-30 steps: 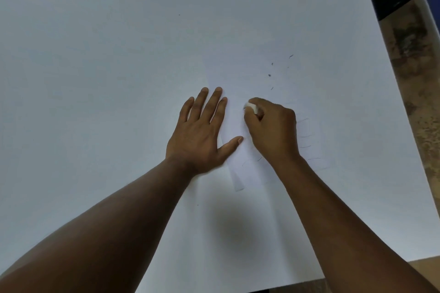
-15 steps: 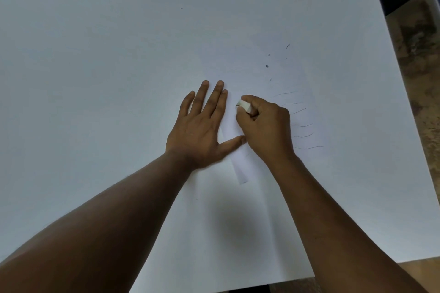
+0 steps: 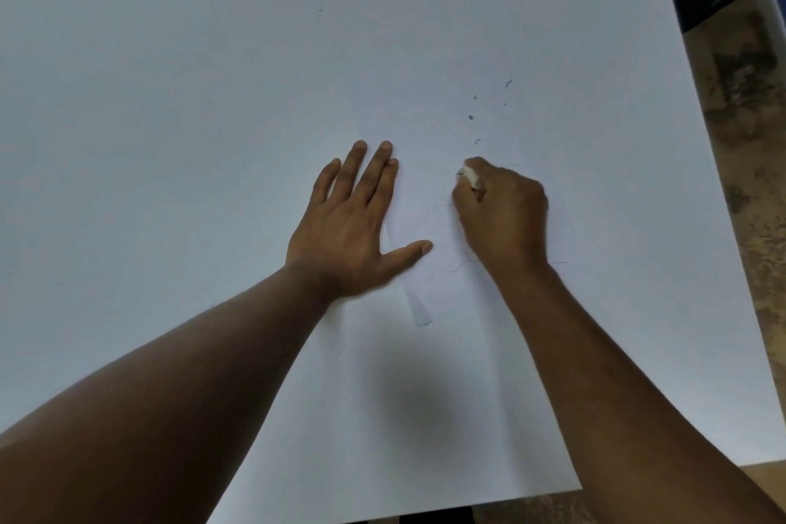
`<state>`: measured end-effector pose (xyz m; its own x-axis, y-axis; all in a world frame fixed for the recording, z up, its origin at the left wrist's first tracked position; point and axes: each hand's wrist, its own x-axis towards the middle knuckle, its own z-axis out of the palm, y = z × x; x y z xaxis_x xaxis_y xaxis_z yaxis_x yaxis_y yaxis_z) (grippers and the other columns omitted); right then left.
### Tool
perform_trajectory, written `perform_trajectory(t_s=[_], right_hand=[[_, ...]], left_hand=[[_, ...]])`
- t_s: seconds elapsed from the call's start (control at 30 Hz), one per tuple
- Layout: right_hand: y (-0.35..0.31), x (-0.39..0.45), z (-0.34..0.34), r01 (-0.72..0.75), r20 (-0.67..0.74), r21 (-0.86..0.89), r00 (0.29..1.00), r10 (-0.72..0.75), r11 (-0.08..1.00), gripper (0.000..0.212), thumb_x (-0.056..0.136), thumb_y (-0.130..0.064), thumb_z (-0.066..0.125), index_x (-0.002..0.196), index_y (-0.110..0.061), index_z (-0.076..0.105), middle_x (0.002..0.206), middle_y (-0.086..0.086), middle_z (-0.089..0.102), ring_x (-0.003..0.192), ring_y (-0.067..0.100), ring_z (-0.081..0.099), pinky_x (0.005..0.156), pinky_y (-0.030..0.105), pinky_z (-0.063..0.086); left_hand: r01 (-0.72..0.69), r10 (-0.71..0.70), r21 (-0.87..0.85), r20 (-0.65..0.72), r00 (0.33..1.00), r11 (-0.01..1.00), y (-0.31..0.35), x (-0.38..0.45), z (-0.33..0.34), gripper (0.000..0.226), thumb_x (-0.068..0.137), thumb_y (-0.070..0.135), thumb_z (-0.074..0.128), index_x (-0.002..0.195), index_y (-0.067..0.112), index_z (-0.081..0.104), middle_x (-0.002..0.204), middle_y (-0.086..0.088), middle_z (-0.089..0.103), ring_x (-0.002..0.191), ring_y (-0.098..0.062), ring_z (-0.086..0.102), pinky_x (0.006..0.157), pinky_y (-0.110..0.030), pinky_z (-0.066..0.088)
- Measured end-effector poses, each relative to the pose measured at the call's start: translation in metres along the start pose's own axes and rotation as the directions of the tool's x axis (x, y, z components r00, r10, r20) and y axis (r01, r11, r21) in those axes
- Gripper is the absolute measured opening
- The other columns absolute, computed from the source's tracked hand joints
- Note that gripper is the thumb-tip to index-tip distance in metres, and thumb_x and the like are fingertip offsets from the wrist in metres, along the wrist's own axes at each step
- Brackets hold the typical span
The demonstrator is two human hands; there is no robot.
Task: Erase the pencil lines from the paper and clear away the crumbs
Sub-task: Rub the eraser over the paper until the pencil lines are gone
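Left hand: the left hand [image 3: 344, 234] lies flat, palm down, fingers [image 3: 374, 170] straight and spread, thumb out toward 3 o'clock; it presses on the left edge of the paper.
Right hand: the right hand [image 3: 502, 217] sits at 3 o'clock from the left hand, fingers curled and pinching the eraser.
Eraser: the white eraser [image 3: 469, 177] shows at the top of the right hand, its lower end touching the paper.
Paper: the small white paper [image 3: 419, 268] lies between the two hands on the counter; its near corner points toward 6 o'clock.
Pencil lines: faint wavy pencil lines [image 3: 451, 268] run across the paper between thumb and right wrist; more show at 3 o'clock of the right hand.
Crumbs: dark crumbs [image 3: 471, 117] lie scattered at 12 o'clock from the right hand, apart from the eraser.
Counter: the white counter [image 3: 191, 98] fills the view.
Floor: mottled brown floor [image 3: 744, 119] shows beyond the counter's right edge.
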<state>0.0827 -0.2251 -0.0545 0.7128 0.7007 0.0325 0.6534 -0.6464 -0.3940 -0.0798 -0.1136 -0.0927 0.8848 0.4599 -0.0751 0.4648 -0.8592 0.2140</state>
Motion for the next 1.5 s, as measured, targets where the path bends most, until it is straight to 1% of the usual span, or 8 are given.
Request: perform_trajectory(t_s=[0.1,0.33,0.53,0.63,0.87,1.17,1.33,1.5], right_hand=[[0.003,0.001,-0.001,-0.015,-0.021,0.092,1.000,0.018,0.996,0.023,0.092,-0.019,0.053,0.072,-0.020,0.043,0.053,-0.008,0.025,0.055,0.014,0.027,0.057,0.025,0.025],[-0.024,-0.015,0.011,0.170,0.036,0.065,0.984,-0.173,0.983,0.028,0.095,-0.022,0.055,0.118,-0.014,0.068,0.078,0.005,0.066,0.070,0.022,0.062,0.063,0.026,0.044],[0.020,0.008,-0.005,0.050,-0.016,-0.067,0.999,-0.051,0.996,0.020,0.095,-0.023,0.049,0.097,-0.014,0.067,0.066,0.002,0.054,0.063,0.023,0.047,0.060,0.027,0.030],[0.018,0.009,-0.006,0.033,-0.027,0.039,0.999,-0.032,0.999,0.020,0.093,-0.018,0.051,0.077,-0.024,0.039,0.056,-0.007,0.027,0.058,0.016,0.031,0.058,0.024,0.024],[-0.003,-0.010,0.005,0.160,0.019,0.043,0.987,-0.161,0.986,0.024,0.096,-0.022,0.053,0.113,-0.015,0.068,0.073,0.002,0.059,0.065,0.018,0.051,0.061,0.029,0.046],[0.048,0.018,-0.018,0.003,-0.051,-0.008,0.999,-0.003,1.000,0.019,0.091,-0.015,0.048,0.072,-0.013,0.047,0.061,0.005,0.039,0.059,0.022,0.034,0.057,0.037,0.037],[0.015,0.001,-0.005,0.087,-0.041,0.094,0.996,-0.084,0.992,0.011,0.089,-0.015,0.055,0.079,-0.013,0.059,0.068,-0.004,0.034,0.063,0.016,0.031,0.062,0.025,0.027],[0.022,0.006,-0.004,0.086,-0.080,0.046,0.993,-0.082,0.995,0.013,0.087,-0.014,0.054,0.087,-0.009,0.066,0.069,0.006,0.056,0.064,0.026,0.049,0.060,0.034,0.043]], left_hand=[[0.005,-0.005,-0.005,0.000,1.000,1.000,0.000,0.000,0.000,0.103,0.094,0.084,0.023,0.166,0.012,0.009,0.175,0.000,-0.004,0.160,-0.021,-0.012,0.130,-0.045,-0.002],[-0.023,0.023,-0.002,-0.002,1.000,1.000,-0.002,0.001,0.001,0.093,0.094,0.084,0.020,0.166,0.026,0.012,0.175,-0.001,-0.002,0.160,-0.025,-0.009,0.129,-0.048,0.001],[-0.006,0.006,-0.002,-0.006,1.000,1.000,-0.001,0.000,0.001,0.093,0.095,0.083,0.025,0.166,0.025,0.014,0.175,0.000,-0.003,0.160,-0.025,-0.010,0.129,-0.047,0.000],[-0.004,0.004,0.000,0.004,1.000,1.000,-0.001,0.001,0.000,0.094,0.094,0.084,0.024,0.166,0.025,0.011,0.175,0.000,-0.004,0.160,-0.023,-0.012,0.129,-0.048,0.000],[-0.010,0.010,0.015,0.003,1.000,1.000,-0.002,0.000,0.002,0.095,0.094,0.084,0.025,0.167,0.025,0.009,0.175,-0.001,-0.004,0.160,-0.025,-0.011,0.129,-0.047,-0.001],[0.003,-0.003,0.010,-0.012,1.000,1.000,-0.001,0.000,0.002,0.095,0.094,0.084,0.027,0.166,0.024,0.014,0.175,0.000,-0.001,0.160,-0.024,-0.009,0.129,-0.047,0.000],[0.001,-0.001,0.022,-0.010,1.000,1.000,-0.002,0.000,0.002,0.095,0.094,0.084,0.025,0.166,0.024,0.013,0.175,0.000,-0.001,0.161,-0.024,-0.008,0.129,-0.047,0.001],[0.003,-0.003,0.021,-0.009,1.000,1.000,-0.001,0.000,0.002,0.095,0.094,0.084,0.025,0.166,0.024,0.014,0.175,-0.001,0.001,0.161,-0.024,-0.007,0.129,-0.047,0.002]])
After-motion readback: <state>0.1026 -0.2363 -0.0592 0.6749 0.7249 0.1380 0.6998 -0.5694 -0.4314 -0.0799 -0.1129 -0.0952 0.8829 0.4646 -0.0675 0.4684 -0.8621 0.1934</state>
